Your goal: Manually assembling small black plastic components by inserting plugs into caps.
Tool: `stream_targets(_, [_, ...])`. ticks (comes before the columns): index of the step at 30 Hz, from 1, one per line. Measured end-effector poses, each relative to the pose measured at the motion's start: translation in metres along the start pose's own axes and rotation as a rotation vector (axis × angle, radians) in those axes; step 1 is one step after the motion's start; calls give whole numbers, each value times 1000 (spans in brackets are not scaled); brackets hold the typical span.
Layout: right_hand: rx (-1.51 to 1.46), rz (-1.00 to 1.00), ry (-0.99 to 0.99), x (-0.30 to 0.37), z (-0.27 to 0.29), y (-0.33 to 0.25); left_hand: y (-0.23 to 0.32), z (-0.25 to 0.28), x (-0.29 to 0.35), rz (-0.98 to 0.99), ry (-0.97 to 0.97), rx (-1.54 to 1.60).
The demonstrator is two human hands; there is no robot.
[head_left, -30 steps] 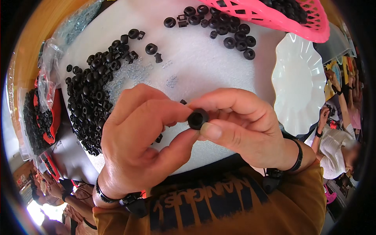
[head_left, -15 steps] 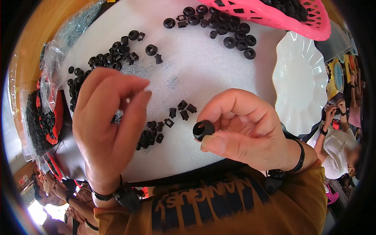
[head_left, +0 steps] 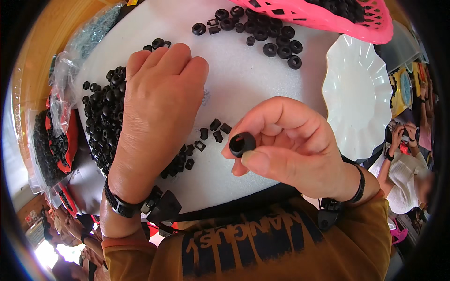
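My right hand [head_left: 293, 145] pinches a hollow, rounded black plastic piece [head_left: 250, 142] between thumb and fingers, its hole turned toward the upper left. My left hand [head_left: 161, 89] is reached out over the white tabletop [head_left: 253, 84], knuckles up and fingers curled under. Its fingertips, and whatever may be in them, are hidden. Beside the left wrist spreads a big heap of small black plastic pieces [head_left: 104, 126]. Between the hands lie several short black spool-shaped pieces [head_left: 215, 124] and a square black frame [head_left: 200, 146].
A pink lattice basket [head_left: 328, 24] of black pieces stands far right, with rounded black pieces [head_left: 270, 49] scattered before it. A white scalloped dish [head_left: 358, 98] is at right. Clear bags [head_left: 65, 75] and a red container [head_left: 70, 140] line the left side. Other people work at the edges.
My left hand has moved forward and right, its fingers turning down toward the table. The right hand keeps its pinch on the hollow black piece and has risen slightly.
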State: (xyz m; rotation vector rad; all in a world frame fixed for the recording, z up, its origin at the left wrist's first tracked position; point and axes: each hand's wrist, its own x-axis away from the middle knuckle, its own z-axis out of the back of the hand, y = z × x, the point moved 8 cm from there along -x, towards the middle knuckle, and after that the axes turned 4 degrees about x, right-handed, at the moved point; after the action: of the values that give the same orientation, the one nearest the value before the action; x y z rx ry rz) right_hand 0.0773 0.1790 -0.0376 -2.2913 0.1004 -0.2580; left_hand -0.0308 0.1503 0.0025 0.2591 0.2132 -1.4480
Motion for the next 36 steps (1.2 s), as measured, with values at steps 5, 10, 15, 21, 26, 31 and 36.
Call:
stream_targets(5, [45,30,-49,2,-3,-4,2,11,4,44,5,104])
stream_targets(10, [22,40,-84,2,-7,-4,-18,25,33,499,98,836])
stream_targets(15, [76,55,-93,2,-8,-3,-5,39,45,752,174,1211])
stream_targets(21, [12,34,-78,3,-9,-2,13,34,40,508,133,1367])
stream_targets(26, [48,-13,-105,5,-11,-3,18,32,44,535,62,1312])
stream_targets(31, [33,-20,-101,6,-10,-2,21,38,46,427,17,1152])
stream_targets(36, [-11,-51,-60,4,-10,1,26,48,47,202,116,838])
